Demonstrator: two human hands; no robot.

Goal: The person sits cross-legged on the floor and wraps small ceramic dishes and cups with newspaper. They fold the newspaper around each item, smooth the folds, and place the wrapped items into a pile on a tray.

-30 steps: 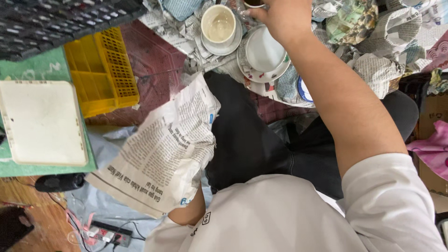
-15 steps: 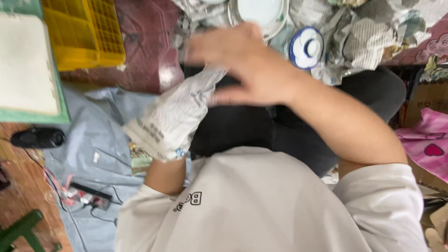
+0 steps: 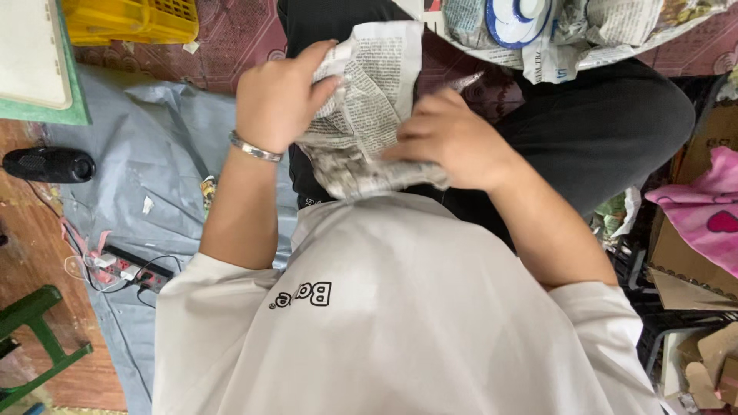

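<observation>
Both hands are up in front of the chest, elbows bent out to the sides, working a crumpled bundle of printed grey newspaper (image 3: 365, 115). Left hand (image 3: 278, 96), silver bracelet (image 3: 254, 147) on the wrist, has its fingers curled over the bundle's top-left edge. Right hand (image 3: 450, 138) is clamped round the lower right side, fingers pressed into the paper. Bundle sits between them, over the lap in black trousers (image 3: 600, 115). Can't tell what's inside it.

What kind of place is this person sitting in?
Probably the floor of a home or small shop used for packing. Both hands crumple a newspaper sheet, more newspaper bundles lie ahead, and cardboard boxes and a yellow crate sit nearby.
</observation>
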